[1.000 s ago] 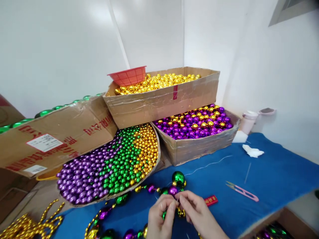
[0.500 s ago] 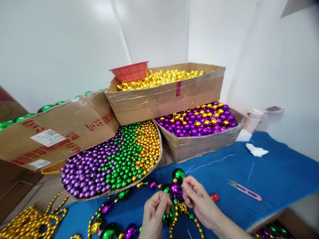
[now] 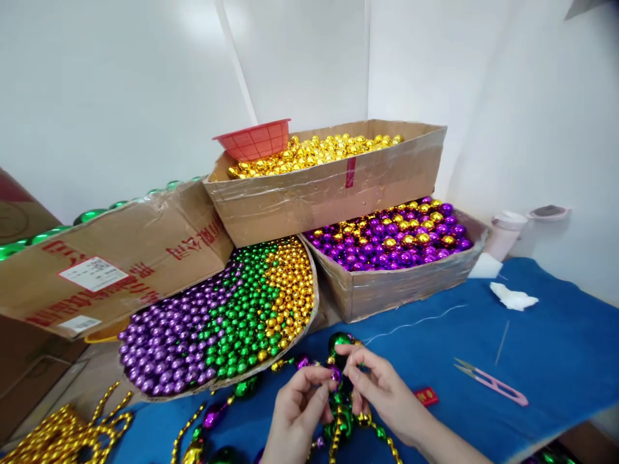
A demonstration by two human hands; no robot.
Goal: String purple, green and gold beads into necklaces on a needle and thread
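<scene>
My left hand (image 3: 302,412) is closed, its thumb and fingers curled beside the beads; what it pinches is too fine to make out. My right hand (image 3: 382,393) pinches a thin white thread (image 3: 416,320), whose loose end trails right across the blue cloth. Below and between both hands lies a bead necklace with gold strands (image 3: 391,444), a large green bead (image 3: 340,343) and a purple bead (image 3: 333,377). My fingers hide part of the necklace's middle. More of its beads, including a purple one (image 3: 211,417), lie to the left on the cloth.
Pink thread snips (image 3: 498,383), a red tag (image 3: 426,396) and a crumpled tissue (image 3: 512,296) lie on the blue cloth (image 3: 435,341). Boxes of gold beads (image 3: 329,151), purple and gold beads (image 3: 382,241) and small mixed beads (image 3: 232,316) stand behind. Gold strands (image 3: 53,435) lie left.
My right hand has moved slightly down and left, closer to my left hand. My left hand's fingers have lifted and curled differently. The view has shifted a little.
</scene>
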